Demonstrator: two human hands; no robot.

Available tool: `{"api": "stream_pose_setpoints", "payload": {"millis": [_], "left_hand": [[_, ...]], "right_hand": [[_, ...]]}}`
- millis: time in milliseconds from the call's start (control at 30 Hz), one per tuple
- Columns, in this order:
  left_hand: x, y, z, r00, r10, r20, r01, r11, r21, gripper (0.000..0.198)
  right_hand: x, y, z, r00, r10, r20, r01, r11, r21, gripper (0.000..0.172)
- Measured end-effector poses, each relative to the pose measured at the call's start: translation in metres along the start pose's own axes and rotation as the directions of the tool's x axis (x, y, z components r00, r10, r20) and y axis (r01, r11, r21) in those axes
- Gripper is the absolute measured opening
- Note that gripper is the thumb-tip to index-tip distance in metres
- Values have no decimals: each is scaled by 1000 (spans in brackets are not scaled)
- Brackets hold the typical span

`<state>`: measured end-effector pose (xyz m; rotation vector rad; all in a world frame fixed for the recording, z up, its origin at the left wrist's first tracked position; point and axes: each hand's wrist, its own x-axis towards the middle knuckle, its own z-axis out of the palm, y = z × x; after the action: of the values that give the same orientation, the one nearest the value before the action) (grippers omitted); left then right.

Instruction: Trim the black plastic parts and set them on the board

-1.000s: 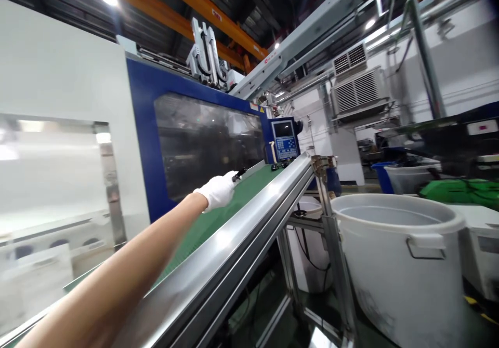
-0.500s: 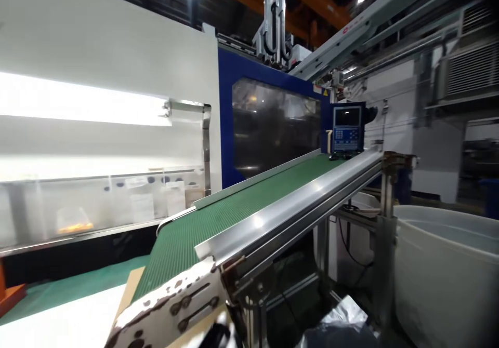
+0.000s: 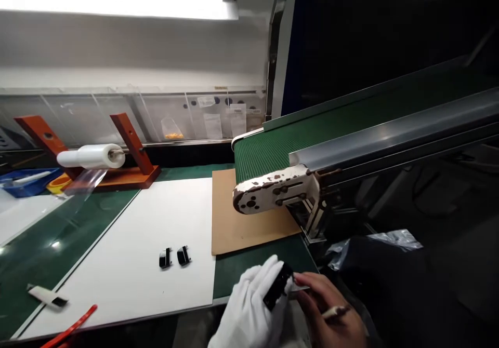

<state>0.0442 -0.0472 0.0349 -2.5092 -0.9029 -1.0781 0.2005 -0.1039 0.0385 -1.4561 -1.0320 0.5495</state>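
Note:
In my left hand [image 3: 251, 304], which wears a white glove, is a small glossy black plastic part [image 3: 278, 285], held at the table's front edge. The bare fingers of my right hand [image 3: 331, 306] are closed beside it around a slim, pale, knife-like tool [image 3: 336, 312]. Its flat tip points at the black part; whether they touch, I cannot tell. Two similar black parts lie side by side on the white sheet, a left one [image 3: 165, 258] and a right one [image 3: 183, 255].
A green conveyor belt [image 3: 268, 153] slopes down over a brown cardboard sheet [image 3: 249, 233]. To the left stand a film roll [image 3: 97, 156] on a wooden holder, a blue tray [image 3: 29, 182], a white-handled cutter [image 3: 44, 295] and a red strip [image 3: 72, 327]. A grey plastic bag [image 3: 393, 239] is at right.
My view has swung down and left from the conveyor and machine to the table. Both hands and the black parts on the white sheet are now visible.

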Motion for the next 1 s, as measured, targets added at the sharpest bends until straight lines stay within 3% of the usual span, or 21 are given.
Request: {"api": "stream_pose_setpoints", "payload": {"millis": [167, 400, 567, 633, 733, 833, 933, 1000], "left_hand": [[4, -10, -2, 1000, -25, -11, 25, 1000, 10, 34], [-3, -14, 14, 992, -103, 72, 101, 995, 24, 44], [9, -13, 16, 990, 59, 126, -70, 994, 87, 42], [16, -11, 11, 985, 104, 138, -120, 987, 111, 37], [18, -10, -2, 981, 125, 147, -139, 986, 90, 32], [3, -16, -19, 973, 161, 168, -157, 987, -34, 38], [-16, -30, -25, 984, -32, 174, 57, 988, -142, 55], [-23, -35, -21, 950, -233, 208, 283, 923, -261, 75]], "right_hand": [[-1, -4, 26, 999, 33, -23, -30, 992, 121, 24], [8, 3, 34, 1000, -27, 8, 27, 998, 48, 26], [16, 10, 40, 1000, 7, -4, -6, 997, 80, 20], [18, 17, 44, 987, 158, -8, -152, 960, 236, 21], [23, 26, 47, 904, 424, 52, -391, 772, 502, 33], [32, 28, 45, 863, 500, 67, -436, 673, 597, 42], [36, 27, 40, 823, 563, 74, -466, 595, 655, 44], [35, 26, 39, 795, 600, 85, -486, 548, 681, 44]]}}
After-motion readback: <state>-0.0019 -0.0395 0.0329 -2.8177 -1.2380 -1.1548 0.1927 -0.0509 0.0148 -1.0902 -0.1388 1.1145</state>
